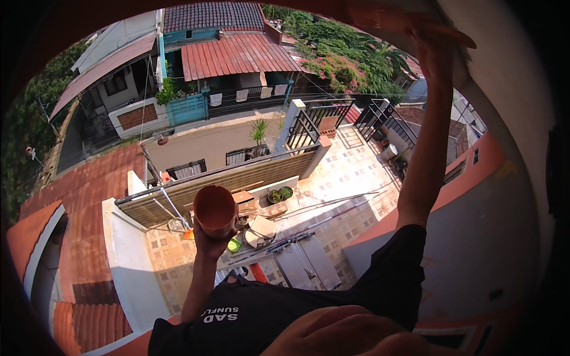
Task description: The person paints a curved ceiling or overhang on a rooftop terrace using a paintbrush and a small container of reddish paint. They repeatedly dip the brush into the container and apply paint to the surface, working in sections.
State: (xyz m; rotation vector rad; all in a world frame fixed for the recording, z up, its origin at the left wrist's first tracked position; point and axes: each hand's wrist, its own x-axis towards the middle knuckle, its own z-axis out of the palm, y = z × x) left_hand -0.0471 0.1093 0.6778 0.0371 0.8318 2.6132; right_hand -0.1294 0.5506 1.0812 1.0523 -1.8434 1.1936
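In my left hand point(217, 240) is a round, orange-brown container point(214, 209), held from below with its open mouth showing. Its inside is the same orange-brown, and I cannot tell how full it is. My right arm stretches far up to the upper right. There my right hand point(434, 54) is closed against an orange-brown overhead edge point(454, 34) beside a pale wall point(493, 44). Whatever its fingers hold is too small and shaded to name.
Far below lies a tiled yard point(344, 172) with potted plants point(280, 194), boards point(306, 261) and long poles. A slatted fence point(225, 178) and a black gate point(309, 121) border it. Rusty roofing point(89, 237) lies at left; houses stand across the street.
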